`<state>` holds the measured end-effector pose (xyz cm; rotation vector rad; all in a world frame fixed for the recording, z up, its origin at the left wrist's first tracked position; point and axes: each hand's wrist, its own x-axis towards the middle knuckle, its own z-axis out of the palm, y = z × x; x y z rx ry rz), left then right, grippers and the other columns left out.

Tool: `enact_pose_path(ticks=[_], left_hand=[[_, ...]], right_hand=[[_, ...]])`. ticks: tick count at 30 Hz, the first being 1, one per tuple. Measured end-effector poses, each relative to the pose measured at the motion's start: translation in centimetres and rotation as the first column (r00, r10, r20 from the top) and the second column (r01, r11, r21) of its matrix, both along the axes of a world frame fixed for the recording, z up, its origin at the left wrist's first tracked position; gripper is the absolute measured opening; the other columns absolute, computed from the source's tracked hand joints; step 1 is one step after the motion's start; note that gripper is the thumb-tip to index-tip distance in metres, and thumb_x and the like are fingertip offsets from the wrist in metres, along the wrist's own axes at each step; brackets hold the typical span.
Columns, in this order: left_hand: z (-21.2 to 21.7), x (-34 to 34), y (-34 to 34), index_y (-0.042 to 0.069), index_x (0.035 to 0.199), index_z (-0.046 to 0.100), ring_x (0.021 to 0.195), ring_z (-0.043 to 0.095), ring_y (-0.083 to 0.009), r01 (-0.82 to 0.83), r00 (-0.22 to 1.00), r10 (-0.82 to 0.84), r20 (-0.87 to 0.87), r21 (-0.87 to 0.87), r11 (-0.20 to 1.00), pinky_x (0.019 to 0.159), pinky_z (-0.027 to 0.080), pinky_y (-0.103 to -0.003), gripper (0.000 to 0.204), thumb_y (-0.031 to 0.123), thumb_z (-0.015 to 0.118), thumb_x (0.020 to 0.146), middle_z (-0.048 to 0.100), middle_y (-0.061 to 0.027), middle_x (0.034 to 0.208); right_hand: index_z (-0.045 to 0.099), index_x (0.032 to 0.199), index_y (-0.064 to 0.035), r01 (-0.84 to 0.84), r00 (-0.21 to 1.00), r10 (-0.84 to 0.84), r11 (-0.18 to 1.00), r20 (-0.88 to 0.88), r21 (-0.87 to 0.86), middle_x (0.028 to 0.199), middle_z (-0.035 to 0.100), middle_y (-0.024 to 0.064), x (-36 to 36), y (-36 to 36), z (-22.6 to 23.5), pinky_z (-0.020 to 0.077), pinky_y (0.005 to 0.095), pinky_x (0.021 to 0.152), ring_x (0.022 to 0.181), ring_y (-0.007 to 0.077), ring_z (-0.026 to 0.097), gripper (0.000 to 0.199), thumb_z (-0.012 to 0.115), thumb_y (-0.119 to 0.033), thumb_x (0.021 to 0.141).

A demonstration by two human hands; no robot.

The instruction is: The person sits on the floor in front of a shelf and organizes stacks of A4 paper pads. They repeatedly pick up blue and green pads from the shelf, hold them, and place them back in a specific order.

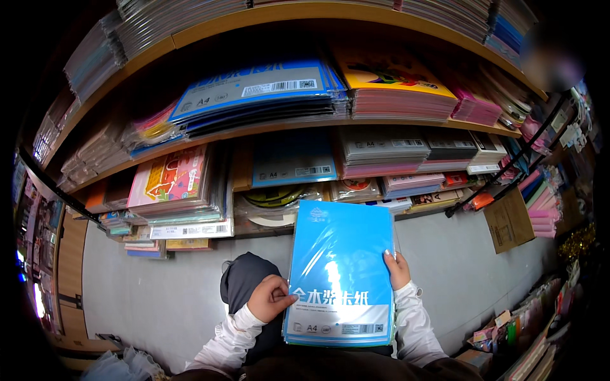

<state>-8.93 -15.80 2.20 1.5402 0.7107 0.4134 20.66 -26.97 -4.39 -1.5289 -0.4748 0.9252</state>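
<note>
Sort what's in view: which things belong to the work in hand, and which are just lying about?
In hand:
- blue glossy pack
- left hand, at its left edge
- right hand, at its right edge

Lying about:
- yellow-topped stack, shelved
- pink illustrated booklet, shelved
- cardboard box, at right

The blue pack [343,247] is held upright, with the left hand [272,297] pinching its lower left edge and the right hand [398,270] gripping its right edge. Left of the pack is a dark knee [249,279]; beyond the pack, a shelf [365,125] bears a blue stack [254,95] and, to that stack's right, a yellow-topped stack [400,82]. A carton [510,222] stands on the floor [445,267], well right of the pack.
</note>
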Motion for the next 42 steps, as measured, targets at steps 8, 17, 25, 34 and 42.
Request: enact_pose_path(ticks=[8,17,25,34,42], left_hand=[[-1.5,-0.2,-0.8,-0.002,0.079,0.045,0.087,0.054,-0.0146,-0.070,0.979,0.114,0.170,-0.244,0.967,0.076,0.045,-0.022,0.019,-0.006,0.062,0.072,0.041,-0.0091,0.096],[-0.3,-0.2,-1.3,-0.001,0.088,0.048,0.085,0.054,-0.0124,-0.007,0.984,0.023,-0.175,0.093,0.996,0.072,0.046,-0.023,0.031,0.001,0.071,0.066,0.048,-0.0061,0.086],[-0.1,-2.7,0.1,0.000,0.102,0.045,0.082,0.053,-0.0088,-0.181,0.975,0.203,-0.087,0.207,0.961,0.072,0.042,-0.022,0.028,-0.001,0.058,0.077,0.054,-0.0047,0.090],[0.0,-5.8,4.4,0.001,0.105,0.043,0.089,0.048,-0.0095,-0.389,0.895,0.386,0.223,-0.029,0.921,0.081,0.037,-0.023,0.026,0.003,0.052,0.081,0.053,-0.0046,0.097],[-2.7,-1.2,13.4,-0.002,0.106,0.043,0.090,0.050,-0.0127,-0.463,0.873,0.417,0.255,0.160,0.872,0.078,0.041,-0.025,0.031,0.003,0.055,0.078,0.053,-0.0076,0.097]], right_hand=[[0.052,0.099,0.0032,0.013,0.993,-0.008,0.999,-0.120,0.037,0.087,0.058,0.0098,-0.2,-0.1,0.5,0.0446,0.0237,0.066,0.073,0.0138,0.055,0.040,0.056,-0.032,0.081],[0.046,0.106,0.0025,-0.066,0.986,0.084,0.989,-0.141,0.132,0.093,0.057,0.0121,-0.7,-0.4,1.2,0.0475,0.0274,0.068,0.077,0.0163,0.056,0.040,0.061,-0.021,0.078],[0.049,0.103,0.0041,-0.083,0.992,0.093,0.990,-0.088,0.112,0.092,0.058,0.0109,0.1,-0.4,0.1,0.0469,0.0264,0.068,0.077,0.0143,0.056,0.040,0.062,-0.024,0.078],[0.050,0.103,0.0045,-0.075,0.993,0.081,0.995,-0.087,0.069,0.093,0.059,0.0115,0.1,0.0,0.3,0.0472,0.0262,0.068,0.077,0.0155,0.057,0.039,0.062,-0.023,0.078],[0.050,0.104,0.0041,-0.076,0.993,0.080,0.996,-0.086,0.049,0.093,0.058,0.0107,0.1,-0.1,0.3,0.0467,0.0260,0.069,0.078,0.0149,0.056,0.040,0.063,-0.023,0.078]])
